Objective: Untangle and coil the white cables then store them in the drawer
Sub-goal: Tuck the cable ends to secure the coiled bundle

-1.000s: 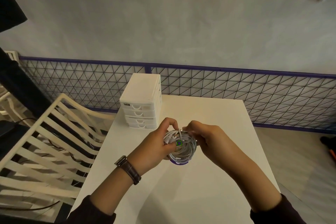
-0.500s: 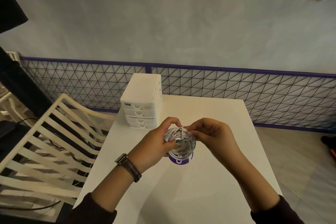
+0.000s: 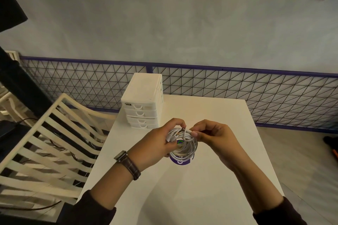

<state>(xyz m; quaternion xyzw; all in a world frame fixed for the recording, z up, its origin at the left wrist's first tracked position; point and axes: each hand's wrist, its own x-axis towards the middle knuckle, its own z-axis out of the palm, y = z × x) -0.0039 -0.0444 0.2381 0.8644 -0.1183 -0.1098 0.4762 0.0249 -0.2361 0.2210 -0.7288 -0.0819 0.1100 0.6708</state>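
Cable coil (image 3: 184, 149) part-hidden by left hand (image 3: 155, 145), right hand (image 3: 217, 137)

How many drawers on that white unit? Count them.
4, stacked in the white drawer unit at the table's far-left edge: top drawer, second drawer, third drawer, bottom drawer. All closed.

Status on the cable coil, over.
Left hand grips white cable coil. Right hand pinches its loose end. Drawer unit behind, all drawers closed.
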